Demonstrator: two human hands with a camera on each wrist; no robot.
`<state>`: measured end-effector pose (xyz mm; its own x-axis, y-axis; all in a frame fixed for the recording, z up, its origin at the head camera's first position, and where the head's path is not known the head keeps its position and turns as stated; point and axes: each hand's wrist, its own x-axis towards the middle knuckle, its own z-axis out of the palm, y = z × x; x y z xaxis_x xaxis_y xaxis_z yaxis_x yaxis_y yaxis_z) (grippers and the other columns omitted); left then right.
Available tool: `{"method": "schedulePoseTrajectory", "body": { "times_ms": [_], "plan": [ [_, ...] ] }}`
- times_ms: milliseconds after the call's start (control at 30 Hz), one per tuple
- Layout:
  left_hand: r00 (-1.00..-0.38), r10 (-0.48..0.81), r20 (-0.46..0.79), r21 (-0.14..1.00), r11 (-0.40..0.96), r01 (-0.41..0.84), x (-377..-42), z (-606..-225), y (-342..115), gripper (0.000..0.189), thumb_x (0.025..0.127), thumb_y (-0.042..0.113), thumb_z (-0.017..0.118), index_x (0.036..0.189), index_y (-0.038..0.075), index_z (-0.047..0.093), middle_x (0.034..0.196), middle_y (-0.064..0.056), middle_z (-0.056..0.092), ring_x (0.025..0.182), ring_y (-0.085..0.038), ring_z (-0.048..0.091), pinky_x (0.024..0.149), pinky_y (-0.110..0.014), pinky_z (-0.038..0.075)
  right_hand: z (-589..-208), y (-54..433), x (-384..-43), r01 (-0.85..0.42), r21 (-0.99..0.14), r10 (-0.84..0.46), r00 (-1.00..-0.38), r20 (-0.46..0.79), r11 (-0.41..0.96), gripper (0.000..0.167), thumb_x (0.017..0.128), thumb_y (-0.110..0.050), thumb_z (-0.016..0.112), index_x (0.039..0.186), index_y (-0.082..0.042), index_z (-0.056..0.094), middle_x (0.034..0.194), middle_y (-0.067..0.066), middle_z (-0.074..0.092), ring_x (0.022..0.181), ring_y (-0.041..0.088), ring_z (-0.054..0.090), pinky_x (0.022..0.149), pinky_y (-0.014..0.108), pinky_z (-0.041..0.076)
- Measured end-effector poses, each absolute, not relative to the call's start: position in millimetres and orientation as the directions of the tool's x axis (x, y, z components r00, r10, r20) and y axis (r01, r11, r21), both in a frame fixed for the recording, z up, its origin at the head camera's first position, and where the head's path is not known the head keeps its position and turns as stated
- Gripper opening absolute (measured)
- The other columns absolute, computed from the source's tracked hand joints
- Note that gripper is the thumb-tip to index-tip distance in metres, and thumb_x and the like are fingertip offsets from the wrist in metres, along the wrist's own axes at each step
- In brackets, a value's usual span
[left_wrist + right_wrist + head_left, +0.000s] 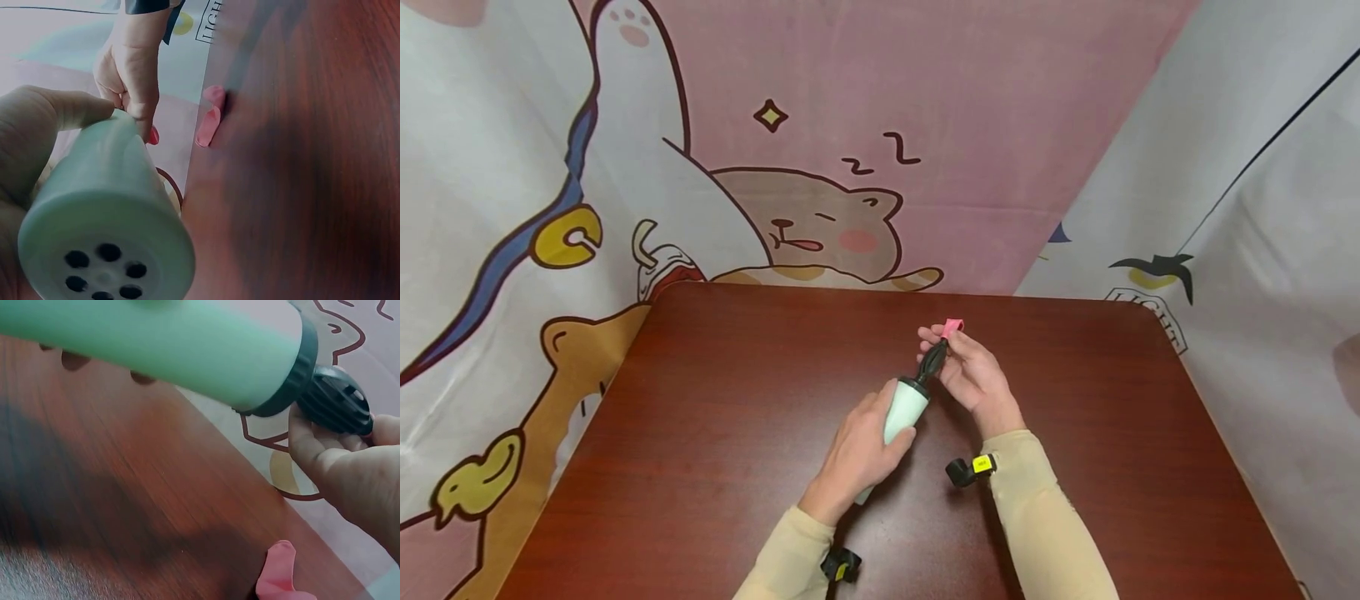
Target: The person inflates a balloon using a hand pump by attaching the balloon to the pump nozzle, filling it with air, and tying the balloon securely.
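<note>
My left hand (867, 446) wraps round the pale green body of a hand balloon pump (906, 410), which tilts up and away over the table. Its ribbed black nozzle (337, 403) points toward my right hand (977, 379). At the nozzle's tip, the right thumb and fingers pinch a pink balloon (953, 326), mostly hidden by the fingers in both wrist views. Small round holes mark the pump's end cap (106, 269) in the left wrist view. Below the hands, another pink balloon (212, 119) lies limp on the table.
The dark brown wooden table (737, 417) spans the space under both hands. A cartoon-printed cloth (1000, 125) hangs behind its far edge and along the sides. Small black wrist cameras (962, 472) sit on both sleeves.
</note>
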<state>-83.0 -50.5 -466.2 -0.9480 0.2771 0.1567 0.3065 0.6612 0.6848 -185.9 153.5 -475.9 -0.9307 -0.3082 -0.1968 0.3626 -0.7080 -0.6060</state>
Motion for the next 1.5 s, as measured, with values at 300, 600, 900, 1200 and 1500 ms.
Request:
{"method": "schedulePoseTrajectory", "body": {
  "times_ms": [300,600,900,1200,1500],
  "plan": [
    [-0.948,0.277,0.153,0.69,0.657,0.304,-83,-467,-49,0.067,0.092,0.024,0.075,0.151,0.009,0.047,0.104,-0.009,0.065,0.08,-0.018,0.058,0.065,-0.031,0.048,-469,148,-182,0.35,-0.537,-0.262,-0.936,-0.235,-0.768,0.02,0.112,-0.016,0.041,0.107,-0.004,0.057,0.098,0.008,0.064,0.093,0.022,0.061,0.091,0.036,0.056],
    [-0.941,0.311,0.137,0.757,0.58,0.301,-84,-473,-50,0.056,0.097,0.025,0.07,0.146,0.006,0.049,0.107,-0.008,0.067,0.087,-0.02,0.063,0.072,-0.034,0.052,-464,142,-181,0.277,-0.619,-0.238,-0.96,-0.147,-0.735,0.025,0.113,-0.018,0.031,0.101,-0.007,0.05,0.086,0.003,0.05,0.082,0.017,0.053,0.082,0.032,0.05],
    [-0.946,0.32,0.055,0.789,0.566,0.238,-83,-472,-49,0.054,0.102,0.027,0.062,0.146,0.001,0.045,0.102,-0.009,0.064,0.085,-0.021,0.062,0.07,-0.037,0.051,-464,138,-181,0.241,-0.744,-0.209,-0.968,-0.139,-0.623,0.024,0.114,-0.022,0.029,0.102,-0.009,0.045,0.086,0.002,0.047,0.082,0.015,0.051,0.08,0.029,0.05],
    [-0.943,0.325,0.073,0.771,0.582,0.26,-81,-469,-48,0.054,0.102,0.025,0.062,0.146,0.0,0.045,0.107,-0.009,0.064,0.089,-0.022,0.062,0.073,-0.036,0.051,-465,129,-179,0.116,-0.898,-0.046,-0.993,-0.107,-0.425,0.023,0.114,-0.021,0.03,0.101,-0.006,0.043,0.078,0.004,0.06,0.069,0.016,0.063,0.073,0.03,0.059],
    [-0.94,0.336,0.055,0.765,0.591,0.256,-81,-472,-48,0.047,0.102,0.03,0.063,0.137,0.001,0.051,0.096,-0.005,0.062,0.078,-0.017,0.059,0.065,-0.031,0.049,-465,126,-175,0.089,-0.85,0.009,-0.994,-0.11,-0.519,0.024,0.115,-0.021,0.027,0.098,-0.011,0.042,0.075,0.001,0.047,0.068,0.014,0.051,0.068,0.028,0.049]
  ]
}}
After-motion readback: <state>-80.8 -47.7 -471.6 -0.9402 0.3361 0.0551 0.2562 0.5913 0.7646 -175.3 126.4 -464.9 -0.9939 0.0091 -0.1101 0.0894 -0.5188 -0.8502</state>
